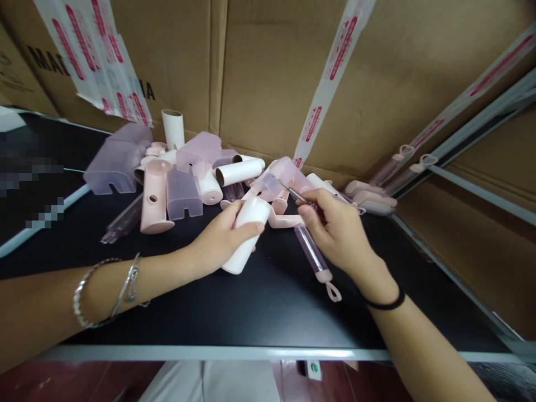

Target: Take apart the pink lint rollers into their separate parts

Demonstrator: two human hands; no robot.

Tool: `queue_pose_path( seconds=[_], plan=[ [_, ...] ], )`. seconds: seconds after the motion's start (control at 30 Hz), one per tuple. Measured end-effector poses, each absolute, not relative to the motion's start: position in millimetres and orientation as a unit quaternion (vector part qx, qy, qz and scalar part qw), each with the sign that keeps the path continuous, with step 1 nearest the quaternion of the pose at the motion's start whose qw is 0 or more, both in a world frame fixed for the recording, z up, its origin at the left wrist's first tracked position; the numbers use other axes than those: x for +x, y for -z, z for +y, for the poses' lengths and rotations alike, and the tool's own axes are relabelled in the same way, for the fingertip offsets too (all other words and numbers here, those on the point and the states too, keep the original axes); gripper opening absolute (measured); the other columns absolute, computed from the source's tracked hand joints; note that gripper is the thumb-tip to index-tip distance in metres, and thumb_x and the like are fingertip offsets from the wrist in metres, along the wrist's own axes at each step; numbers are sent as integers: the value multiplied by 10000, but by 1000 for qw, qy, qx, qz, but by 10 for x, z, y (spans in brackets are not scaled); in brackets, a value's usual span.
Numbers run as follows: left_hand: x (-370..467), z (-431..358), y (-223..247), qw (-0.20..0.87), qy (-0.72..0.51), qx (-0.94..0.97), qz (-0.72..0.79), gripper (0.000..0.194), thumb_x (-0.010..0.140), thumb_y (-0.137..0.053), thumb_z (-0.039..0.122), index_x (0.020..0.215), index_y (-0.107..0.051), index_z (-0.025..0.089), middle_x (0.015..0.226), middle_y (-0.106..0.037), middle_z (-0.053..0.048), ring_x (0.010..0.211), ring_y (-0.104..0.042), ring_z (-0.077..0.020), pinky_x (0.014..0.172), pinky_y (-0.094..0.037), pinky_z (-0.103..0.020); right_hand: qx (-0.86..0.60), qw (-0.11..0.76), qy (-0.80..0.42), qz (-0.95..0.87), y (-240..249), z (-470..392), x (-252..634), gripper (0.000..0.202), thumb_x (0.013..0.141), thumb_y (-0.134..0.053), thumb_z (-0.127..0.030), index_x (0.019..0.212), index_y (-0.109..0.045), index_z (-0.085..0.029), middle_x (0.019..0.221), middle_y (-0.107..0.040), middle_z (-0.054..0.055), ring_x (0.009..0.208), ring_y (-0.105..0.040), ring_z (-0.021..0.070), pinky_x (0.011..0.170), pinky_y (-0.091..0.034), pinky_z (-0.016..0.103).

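Observation:
My left hand [224,234] is wrapped round a white roll [247,237], held at a tilt above the black shelf. In my right hand [335,226] is a thin metal tool [296,195], pinched between thumb and fingers, its tip pointing left over the pile. Beneath my right hand lies a clear lint-roller handle [311,252] with a pink loop at its end. A pink bent handle [286,221] rests between my two hands. Behind them sit purple translucent covers [199,151] and another white roll [240,172].
On the left of the black shelf [251,312] are a large purple cover [119,159], a pink holder [154,195] and an upright white roll [173,129]. Several pink-ended handles [371,198] lie at the right. Cardboard boxes [259,72] stand behind.

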State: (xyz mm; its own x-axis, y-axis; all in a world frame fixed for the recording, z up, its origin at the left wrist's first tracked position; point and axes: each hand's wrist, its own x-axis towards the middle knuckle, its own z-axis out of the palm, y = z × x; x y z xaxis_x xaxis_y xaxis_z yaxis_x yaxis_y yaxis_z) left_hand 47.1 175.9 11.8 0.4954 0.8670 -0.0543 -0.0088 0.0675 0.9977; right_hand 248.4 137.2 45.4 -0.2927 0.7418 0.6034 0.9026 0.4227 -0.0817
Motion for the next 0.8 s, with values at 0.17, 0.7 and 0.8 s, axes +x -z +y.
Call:
queue_pose_path(
  seconds=[0.17, 0.7, 0.8],
  plan=[
    [414, 1747, -117, 554, -297, 706, 326, 607, 756, -632, 433, 1283, -435, 205, 1075, -596, -74, 851, -617, -220, 750, -504, -358, -470, 263, 44, -841, -437, 1395, 2463, 258, 954, -354, -289, 1001, -579, -171, 854, -679, 28, 704, -605, 129, 641, -414, 234],
    [379, 1814, -126, 431, -390, 730, 358, 596, 757, -641, 345, 1322, -456, 301, 1317, -529, -12, 1106, -540, -248, 927, -404, -327, -494, 147, 272, -813, -559, 1315, 2622, 207, 894, -419, -218, 867, -623, -195, 782, -654, 36, 637, -563, 143, 547, -319, 257],
    [384, 1810, -129, 442, -392, 723, 357, 590, 756, -638, 328, 1319, -464, 301, 1254, -569, -12, 1013, -576, -230, 887, -424, -319, -488, 150, 276, -814, -568, 1304, 2610, 214, 897, -412, -215, 845, -619, -190, 784, -649, 37, 634, -548, 135, 546, -318, 253]
  ],
)
